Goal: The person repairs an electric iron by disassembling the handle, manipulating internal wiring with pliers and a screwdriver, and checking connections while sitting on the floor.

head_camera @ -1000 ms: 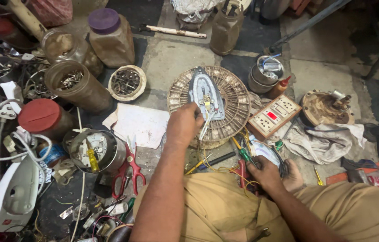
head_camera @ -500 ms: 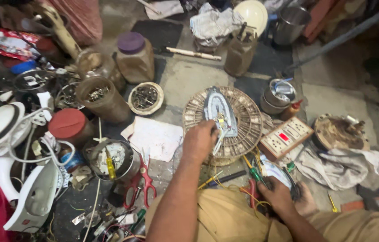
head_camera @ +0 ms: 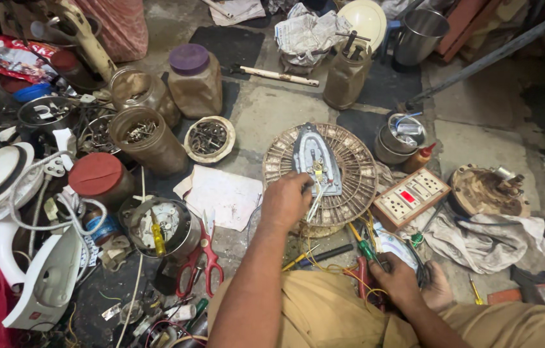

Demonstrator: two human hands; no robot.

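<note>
A white iron [head_camera: 40, 270] lies far left, then a red-lidded jar [head_camera: 99, 177], red scissors [head_camera: 203, 261] and a sheet of paper [head_camera: 221, 193]. The left hand [head_camera: 285, 201] pinches wires on the iron soleplate [head_camera: 314, 158] atop a round fan grille [head_camera: 356, 167]. The right hand [head_camera: 398, 278] is curled around tools, a switchboard [head_camera: 409, 196] just beyond.

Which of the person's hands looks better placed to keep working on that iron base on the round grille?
The left hand, probably. It already rests on the iron soleplate atop the round grille, fingers at its wires. The right hand is down by the knee among tools and wires, away from the plate.
</note>
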